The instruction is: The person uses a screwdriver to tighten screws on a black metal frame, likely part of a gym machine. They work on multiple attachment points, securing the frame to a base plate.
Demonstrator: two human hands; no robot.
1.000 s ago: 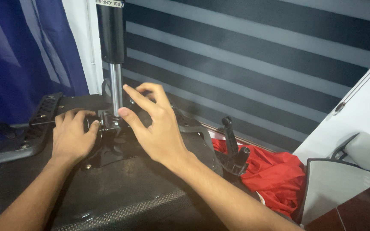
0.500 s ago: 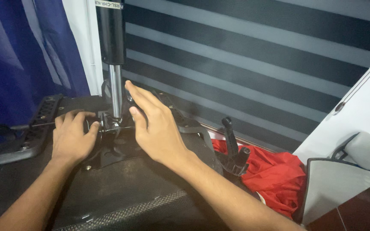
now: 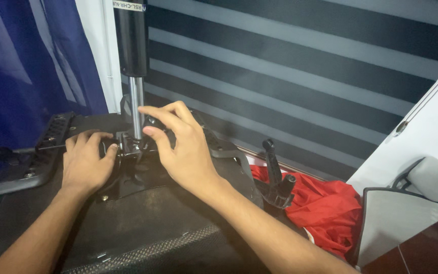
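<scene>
While you look down from the head camera, the biggest thing before you is the striped blind (image 3: 300, 66), dark bands alternating with grey ones across the whole back. To your left hangs a blue curtain (image 3: 26, 66), and a white panel (image 3: 427, 122) leans in at the right.

Below those lies the upturned office chair seat (image 3: 143, 228), its black underside facing you, with a black armrest (image 3: 6, 177) curving out at the left edge. A red cloth (image 3: 325, 213) is bunched on the far side of the seat to the right, just beside a grey mesh chair back (image 3: 391, 223) with a pale headrest above it. A black lever part (image 3: 275, 177) stands up between the seat and the cloth.

Rising from the middle of the seat's underside is the gas lift cylinder (image 3: 132, 45), black above and a bright steel rod below, standing upright in the black metal mechanism plate (image 3: 133, 172).

Your left hand (image 3: 84, 162) lies on the plate just left of the rod's base, fingers curled down and closed loosely against the metal. Your right hand (image 3: 181, 149) sits to the right of the rod, half open, the fingers bent and spread; its thumb and forefinger reach in at the base of the rod. Whether they actually pinch a small part there, I cannot tell.
</scene>
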